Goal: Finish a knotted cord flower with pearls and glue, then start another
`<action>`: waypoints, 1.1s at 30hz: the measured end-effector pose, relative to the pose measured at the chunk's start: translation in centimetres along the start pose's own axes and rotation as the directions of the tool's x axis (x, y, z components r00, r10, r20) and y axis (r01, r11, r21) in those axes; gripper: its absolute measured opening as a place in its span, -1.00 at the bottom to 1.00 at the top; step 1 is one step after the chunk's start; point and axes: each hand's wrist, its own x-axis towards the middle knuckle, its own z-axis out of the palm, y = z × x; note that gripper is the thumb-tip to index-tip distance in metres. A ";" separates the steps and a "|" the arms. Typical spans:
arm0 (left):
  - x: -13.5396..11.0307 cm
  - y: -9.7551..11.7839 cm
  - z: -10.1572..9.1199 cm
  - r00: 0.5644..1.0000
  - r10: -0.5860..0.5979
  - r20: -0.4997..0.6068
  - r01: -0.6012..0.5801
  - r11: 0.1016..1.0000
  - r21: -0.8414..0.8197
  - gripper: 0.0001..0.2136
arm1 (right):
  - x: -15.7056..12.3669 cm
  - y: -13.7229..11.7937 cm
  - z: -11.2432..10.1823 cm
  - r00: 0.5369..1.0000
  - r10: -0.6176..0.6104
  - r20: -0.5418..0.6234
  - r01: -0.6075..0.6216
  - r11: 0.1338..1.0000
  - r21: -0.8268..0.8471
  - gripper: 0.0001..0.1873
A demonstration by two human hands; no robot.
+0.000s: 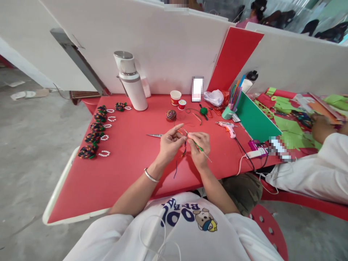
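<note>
My right hand (200, 145) is closed around a crochet hook (199, 148) with a green grip, its metal tip pointing up and left. Thumb and fingers of my left hand (170, 142) pinch a small multicoloured crochet piece (185, 148), which hangs down between the hands. The hook tip meets the yarn at my left fingers; the exact stitch is too small to make out. Behind the hands sits a ball of multicoloured yarn (171, 115). Scissors (154, 136) lie partly hidden behind my left hand. A dark blue yarn end (175, 169) lies below.
Dark multicoloured yarn bundles (88, 150) and white bead loops (104, 153) line the left side. Behind stand a white flask (133, 90), a paper cup (175, 97) and a thread spool (182, 104). Rightward are a pink glue gun (228, 127), a pen cup (228, 113) and a co-worker's hand (322, 127).
</note>
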 end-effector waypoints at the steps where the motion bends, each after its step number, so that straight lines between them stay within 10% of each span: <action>1: 0.0 0.0 0.0 1.000 -0.018 0.013 0.018 1.000 -0.025 -0.35 | 0.0 0.0 0.0 0.999 -0.035 -0.012 0.034 0.999 -0.011 -0.80; 17: 0.9 1.9 -2.7 0.931 -0.285 0.226 0.289 0.957 0.018 -0.61 | 4.8 2.3 -5.8 0.914 -0.054 0.402 -0.057 0.964 0.260 -0.76; 33: 0.4 1.0 -0.9 0.963 -0.213 0.164 0.213 0.977 0.020 -0.45 | 1.0 1.8 -1.0 0.995 0.025 0.099 -0.060 0.928 0.367 -0.86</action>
